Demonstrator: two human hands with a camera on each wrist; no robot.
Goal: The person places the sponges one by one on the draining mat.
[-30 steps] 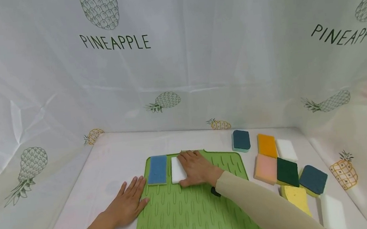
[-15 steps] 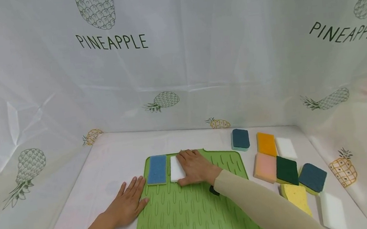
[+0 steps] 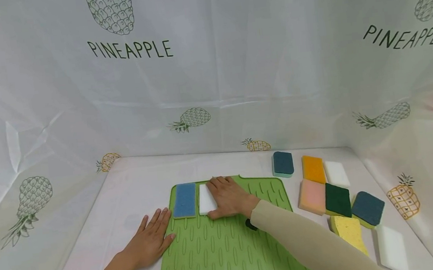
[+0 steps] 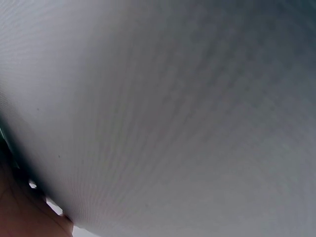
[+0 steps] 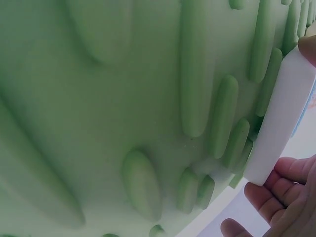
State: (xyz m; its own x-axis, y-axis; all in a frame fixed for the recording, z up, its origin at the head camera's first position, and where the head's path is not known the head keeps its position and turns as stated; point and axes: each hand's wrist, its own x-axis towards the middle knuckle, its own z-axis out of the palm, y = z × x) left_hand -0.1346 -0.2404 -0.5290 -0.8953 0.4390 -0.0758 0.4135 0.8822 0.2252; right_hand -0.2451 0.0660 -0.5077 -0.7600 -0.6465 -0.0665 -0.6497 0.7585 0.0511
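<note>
On the ribbed green mat point(image 3: 221, 253), a white sponge point(image 3: 205, 201) lies flat near the far edge, its right part hidden under my right hand point(image 3: 229, 197). The right wrist view shows thumb and fingers gripping opposite ends of this white sponge point(image 5: 281, 116). Close along its left side sits a blue sponge point(image 3: 184, 200) with a yellowish underside. My left hand point(image 3: 151, 241) rests flat, fingers straight, on the white tabletop, thumb tip at the mat's left edge. Mostly pale, blurred surface fills the left wrist view.
Right of the mat lie several sponges: a dark blue one point(image 3: 283, 163), an orange one point(image 3: 313, 169), a pink one point(image 3: 312, 196), a dark green one point(image 3: 337, 199), a yellow one point(image 3: 348, 231) and white ones point(image 3: 392, 248). Pineapple-printed sheeting point(image 3: 272, 58) walls the table.
The white sponge has slid slightly left with my right hand, narrowing the gap to the blue sponge. My left hand has stayed in place.
</note>
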